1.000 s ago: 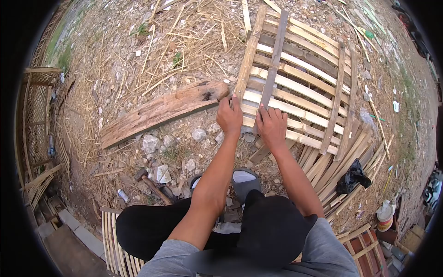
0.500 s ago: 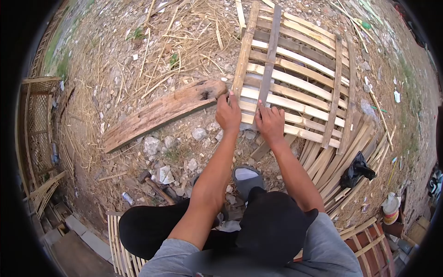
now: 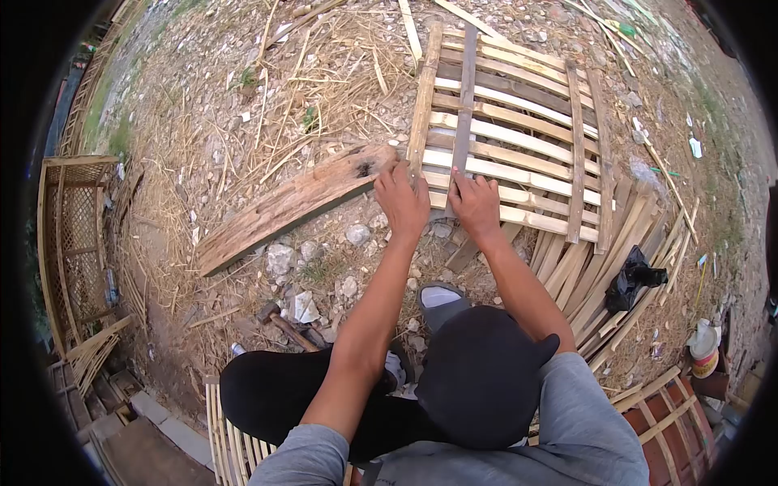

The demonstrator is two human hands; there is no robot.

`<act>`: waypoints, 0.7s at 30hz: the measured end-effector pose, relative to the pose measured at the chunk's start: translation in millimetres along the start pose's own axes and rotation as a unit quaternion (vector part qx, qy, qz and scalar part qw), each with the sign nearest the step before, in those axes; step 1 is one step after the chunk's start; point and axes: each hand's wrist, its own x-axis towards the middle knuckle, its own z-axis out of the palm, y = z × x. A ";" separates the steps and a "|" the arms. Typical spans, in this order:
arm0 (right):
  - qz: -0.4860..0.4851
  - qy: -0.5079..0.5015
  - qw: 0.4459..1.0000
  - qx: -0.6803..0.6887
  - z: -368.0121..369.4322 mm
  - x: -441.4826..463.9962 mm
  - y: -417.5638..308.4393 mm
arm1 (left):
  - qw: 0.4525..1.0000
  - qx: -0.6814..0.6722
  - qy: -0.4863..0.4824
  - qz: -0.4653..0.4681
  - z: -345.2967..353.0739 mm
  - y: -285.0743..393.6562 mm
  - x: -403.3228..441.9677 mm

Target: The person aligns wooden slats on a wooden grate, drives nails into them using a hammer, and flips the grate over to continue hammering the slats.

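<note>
A slatted wooden panel [image 3: 519, 130] lies on the ground, its near left corner between my hands. My left hand [image 3: 403, 200] is closed at the bottom end of its left edge strip, beside the tip of a thick wooden beam [image 3: 300, 202]. Fingers of my right hand [image 3: 475, 202] are bent round the lower end of a dark grey strip [image 3: 464, 105] that lies across the slats. The undersides of both hands are hidden.
A hammer [image 3: 285, 326] lies among stones near my knee. Loose strips [image 3: 596, 251] and a black plastic bag [image 3: 630, 282] are at the right. A lattice frame [image 3: 79, 243] stands at the left, a white container [image 3: 703, 344] lower right.
The view has shifted a little. The panel now lies less tilted, its far end lower and further left in view. Both hands have stayed at its near left corner.
</note>
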 end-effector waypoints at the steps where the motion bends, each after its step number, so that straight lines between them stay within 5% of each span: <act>1: 0.003 -0.001 1.000 0.001 -1.8 1.2 -0.9 | 1.000 -0.002 0.003 0.031 -3.5 1.3 -4.6; 7: 0.019 -0.027 0.999 0.033 -5.0 0.6 1.6 | 0.980 -0.070 -0.129 0.136 -18.7 18.8 -24.1; 10: 0.038 -0.040 0.997 0.062 -7.7 2.6 1.1 | 0.985 -0.018 -0.081 0.153 -29.7 25.5 -26.2; 16: 0.152 -0.092 0.975 0.132 -20.7 8.6 -4.2 | 0.984 -0.135 -0.071 0.098 -37.0 16.9 -22.1; 21: 0.337 -0.008 0.868 0.366 -46.0 9.2 -14.6 | 0.974 -0.203 -0.079 0.068 -49.6 24.9 -27.9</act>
